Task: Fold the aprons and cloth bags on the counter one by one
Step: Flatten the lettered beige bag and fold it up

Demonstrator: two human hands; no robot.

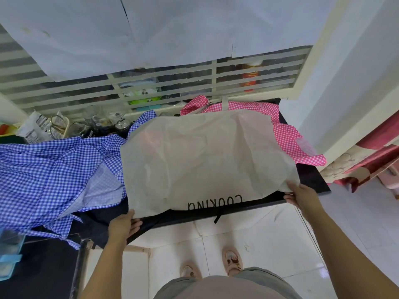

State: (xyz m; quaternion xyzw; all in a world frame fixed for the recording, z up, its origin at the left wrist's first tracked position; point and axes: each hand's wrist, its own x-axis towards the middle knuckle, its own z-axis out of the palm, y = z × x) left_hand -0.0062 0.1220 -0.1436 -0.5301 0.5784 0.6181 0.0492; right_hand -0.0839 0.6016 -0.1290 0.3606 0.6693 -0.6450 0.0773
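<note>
A beige apron (200, 156) printed with black letters lies spread across the dark counter (311, 180), its near edge at the counter's front. My left hand (124, 225) pinches its near left corner. At the near right corner my right hand (301, 194) grips the cloth. A blue checked apron (49, 173) lies crumpled to the left, partly under the beige one. A pink checked apron (289, 137) sticks out from beneath it at the back right. A black strap (218, 216) hangs over the front edge.
Glass jars and a packet (41, 126) crowd the back left of the counter below a louvred window (151, 83). A light blue plastic box (9, 255) sits at the near left. White wall and tiled floor lie to the right.
</note>
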